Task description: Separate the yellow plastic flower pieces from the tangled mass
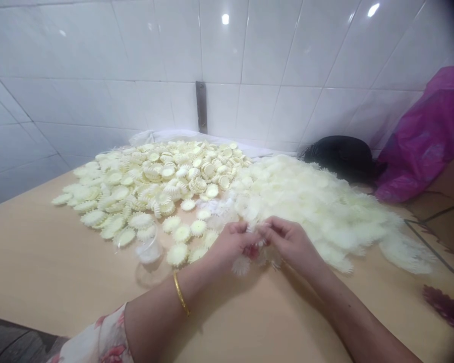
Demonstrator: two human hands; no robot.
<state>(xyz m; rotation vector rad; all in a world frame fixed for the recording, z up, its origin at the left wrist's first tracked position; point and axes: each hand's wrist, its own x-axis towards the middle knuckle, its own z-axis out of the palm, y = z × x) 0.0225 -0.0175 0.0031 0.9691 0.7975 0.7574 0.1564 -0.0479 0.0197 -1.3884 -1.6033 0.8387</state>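
My left hand (232, 247) and my right hand (287, 242) meet over the front of the table, fingertips pinched together. Between them are small pale, translucent flower-shaped pieces (241, 265) with fringed edges; a bit of red shows under my left fingers. How the pieces are split between the hands is partly hidden by the fingers. Just left of my left hand lie several pale yellow scalloped discs (177, 254). Behind my right hand spreads a heap of thin whitish-green petal pieces (298, 196).
A large pile of pale yellow discs (166, 176) covers the table's back left. A small clear cup (149, 250) stands in front of it. At the right are a black rounded object (340, 156), a magenta plastic bag (423, 136), a bent wire (435, 257) and a dark red petal piece (446, 305).
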